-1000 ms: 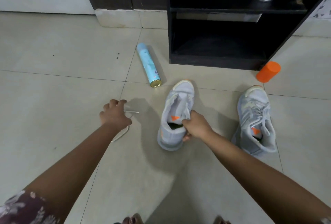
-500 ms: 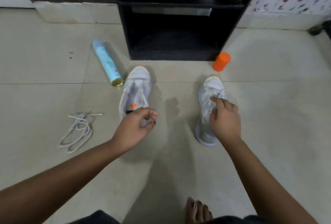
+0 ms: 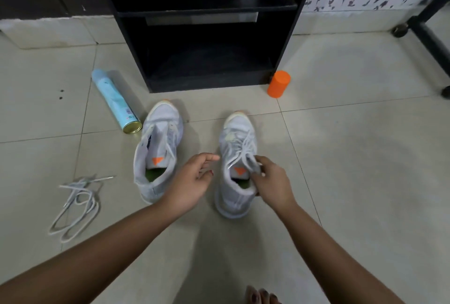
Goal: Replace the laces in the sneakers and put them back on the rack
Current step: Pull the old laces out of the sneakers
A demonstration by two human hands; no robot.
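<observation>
Pinching tied lace (image 3: 241, 150) of laced sneaker (image 3: 237, 123) with right hand (image 3: 271, 185), fingers curled on it. Holding left hand (image 3: 192, 182) loose, fingers apart, gripping nothing, between both shoes. On floor (image 3: 353, 157) before rack (image 3: 207, 13): unlaced sneaker (image 3: 158, 150) beside laced one, loose lace (image 3: 78, 204) farther left.

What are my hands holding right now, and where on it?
The right hand pinches the lace of the laced sneaker near its top end, beside the tongue. The left hand holds nothing.
</observation>
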